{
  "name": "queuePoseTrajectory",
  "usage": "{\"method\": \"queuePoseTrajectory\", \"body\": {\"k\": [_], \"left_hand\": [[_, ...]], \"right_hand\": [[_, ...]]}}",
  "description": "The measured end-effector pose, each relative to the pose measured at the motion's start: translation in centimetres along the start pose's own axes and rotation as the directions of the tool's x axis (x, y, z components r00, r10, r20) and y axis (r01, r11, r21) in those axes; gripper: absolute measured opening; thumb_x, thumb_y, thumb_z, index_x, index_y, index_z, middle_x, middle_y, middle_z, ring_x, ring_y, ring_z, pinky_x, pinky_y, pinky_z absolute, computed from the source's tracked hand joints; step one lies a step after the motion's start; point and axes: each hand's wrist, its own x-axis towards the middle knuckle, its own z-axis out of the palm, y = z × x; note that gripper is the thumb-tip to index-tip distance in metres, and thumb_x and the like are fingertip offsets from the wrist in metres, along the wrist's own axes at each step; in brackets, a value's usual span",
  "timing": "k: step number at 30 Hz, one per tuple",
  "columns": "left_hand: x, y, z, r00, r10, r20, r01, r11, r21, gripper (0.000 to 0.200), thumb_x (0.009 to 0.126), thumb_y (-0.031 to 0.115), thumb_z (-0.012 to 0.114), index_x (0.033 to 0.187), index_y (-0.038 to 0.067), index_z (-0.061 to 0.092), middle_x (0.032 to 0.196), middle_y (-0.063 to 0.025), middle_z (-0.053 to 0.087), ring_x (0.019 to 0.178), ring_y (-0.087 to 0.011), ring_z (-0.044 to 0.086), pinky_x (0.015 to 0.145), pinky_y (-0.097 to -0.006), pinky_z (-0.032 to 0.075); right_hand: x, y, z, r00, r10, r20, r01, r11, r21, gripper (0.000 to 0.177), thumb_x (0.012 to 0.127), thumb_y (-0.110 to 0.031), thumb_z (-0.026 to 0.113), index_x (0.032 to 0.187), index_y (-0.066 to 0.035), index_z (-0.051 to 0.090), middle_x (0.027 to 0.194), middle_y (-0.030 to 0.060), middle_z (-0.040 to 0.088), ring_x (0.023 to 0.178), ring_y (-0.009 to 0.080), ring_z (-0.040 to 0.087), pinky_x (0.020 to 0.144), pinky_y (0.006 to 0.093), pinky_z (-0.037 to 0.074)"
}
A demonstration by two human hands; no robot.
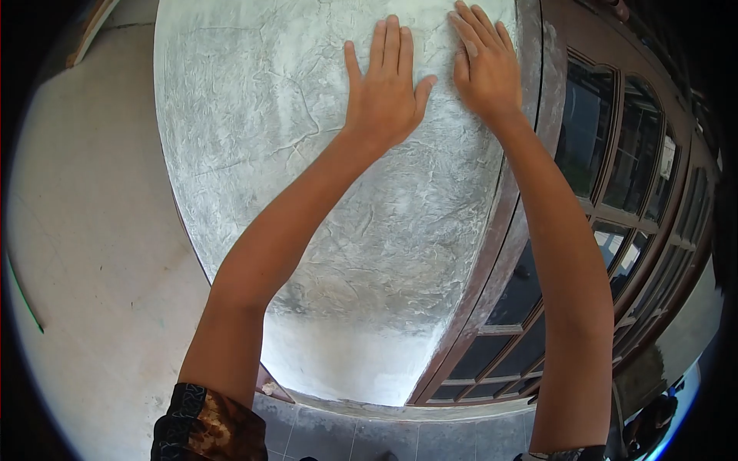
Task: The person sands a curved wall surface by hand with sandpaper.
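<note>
A rough, grey-white plastered wall panel (pixel 369 223) fills the middle of the head view, its surface creased and streaked. My left hand (pixel 386 88) lies flat on its upper part, fingers spread and pointing up. To the right, near the panel's edge, my right hand (pixel 490 69) rests against the same surface. Its fingers are extended, with pale dust or plaster on one of them. Neither hand holds a thing. Below, the panel gives way to a smoother white strip (pixel 346 357).
A brown wooden frame (pixel 492 253) borders the panel on the right, beside doors with dark glass panes (pixel 588 127). A plain beige wall (pixel 92 223) stands at left. Grey floor tiles (pixel 384 439) run along the bottom. A dark object (pixel 653 422) is at lower right.
</note>
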Motion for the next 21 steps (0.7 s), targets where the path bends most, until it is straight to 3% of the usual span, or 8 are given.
{"method": "queuePoseTrajectory", "body": {"k": [4,6,10,12,16,18,20,21], "left_hand": [[2.9,-1.5,0.8,0.998,0.015,-0.059,-0.015,1.000,-0.001,0.072,0.103,0.045,0.053,0.153,-0.006,0.043,0.164,-0.0258,0.034,0.156,-0.0355,0.027,0.118,-0.0729,0.015],[9.3,-3.3,1.4,0.995,-0.092,-0.025,0.094,0.989,0.117,0.073,0.111,0.044,0.035,0.158,-0.011,0.025,0.169,-0.0267,0.020,0.158,-0.0375,0.016,0.125,-0.0644,0.011],[6.2,-2.0,1.6,0.992,-0.122,-0.023,0.124,0.986,0.113,0.073,0.110,0.043,0.036,0.158,-0.011,0.025,0.169,-0.0271,0.020,0.158,-0.0384,0.016,0.125,-0.0650,0.011],[-0.1,0.6,1.2,0.994,-0.020,-0.104,0.018,1.000,-0.026,0.072,0.103,0.044,0.053,0.153,-0.007,0.042,0.164,-0.0264,0.034,0.157,-0.0358,0.025,0.118,-0.0730,0.015],[6.1,-2.2,2.7,0.986,-0.019,-0.164,0.018,1.000,-0.011,0.074,0.103,0.045,0.053,0.152,-0.009,0.042,0.164,-0.0272,0.033,0.158,-0.0369,0.023,0.118,-0.0730,0.015],[11.1,-3.4,2.6,0.983,-0.175,-0.057,0.178,0.981,0.072,0.073,0.110,0.043,0.036,0.158,-0.012,0.025,0.169,-0.0270,0.019,0.158,-0.0388,0.015,0.125,-0.0648,0.010],[8.9,-2.8,2.6,0.984,-0.173,-0.052,0.176,0.982,0.061,0.075,0.110,0.044,0.035,0.158,-0.012,0.024,0.170,-0.0267,0.018,0.159,-0.0385,0.013,0.125,-0.0643,0.009],[5.6,-1.9,2.7,0.987,-0.119,-0.109,0.124,0.991,0.044,0.076,0.107,0.046,0.044,0.156,-0.010,0.032,0.167,-0.0270,0.025,0.158,-0.0381,0.018,0.122,-0.0684,0.012]], "right_hand": [[0.3,-0.2,-0.2,1.000,-0.002,0.012,0.003,1.000,-0.025,0.051,0.092,-0.007,0.050,0.142,0.003,0.054,0.157,0.0199,0.048,0.149,0.0377,0.039,0.126,0.0525,0.026],[0.1,-0.5,-0.3,0.999,0.023,0.026,-0.022,0.999,-0.044,0.051,0.092,-0.008,0.050,0.142,0.003,0.055,0.156,0.0201,0.048,0.148,0.0383,0.040,0.125,0.0530,0.027],[0.1,-0.3,-0.1,0.999,0.034,0.029,-0.032,0.998,-0.051,0.051,0.092,-0.008,0.051,0.142,0.003,0.055,0.156,0.0198,0.048,0.148,0.0377,0.040,0.125,0.0527,0.027],[0.0,-0.2,-0.1,1.000,0.008,0.011,-0.008,1.000,-0.027,0.052,0.092,-0.008,0.052,0.142,0.003,0.055,0.157,0.0190,0.048,0.149,0.0366,0.039,0.126,0.0517,0.026],[0.1,-0.4,-0.2,1.000,0.015,0.021,-0.014,0.999,-0.051,0.052,0.091,-0.008,0.052,0.142,0.003,0.055,0.156,0.0195,0.048,0.148,0.0371,0.040,0.125,0.0524,0.027],[0.0,-0.4,-0.3,1.000,0.016,0.025,-0.015,0.999,-0.041,0.052,0.091,-0.007,0.053,0.141,0.003,0.055,0.156,0.0200,0.048,0.148,0.0378,0.040,0.125,0.0528,0.027],[0.0,-0.4,-0.3,1.000,0.011,0.024,-0.010,0.999,-0.042,0.052,0.090,-0.007,0.053,0.141,0.003,0.055,0.156,0.0201,0.048,0.148,0.0378,0.040,0.125,0.0529,0.027],[0.0,-0.3,-0.3,1.000,0.011,0.014,-0.010,0.999,-0.039,0.052,0.090,-0.007,0.053,0.141,0.003,0.056,0.156,0.0202,0.048,0.148,0.0379,0.040,0.125,0.0531,0.027]]}}
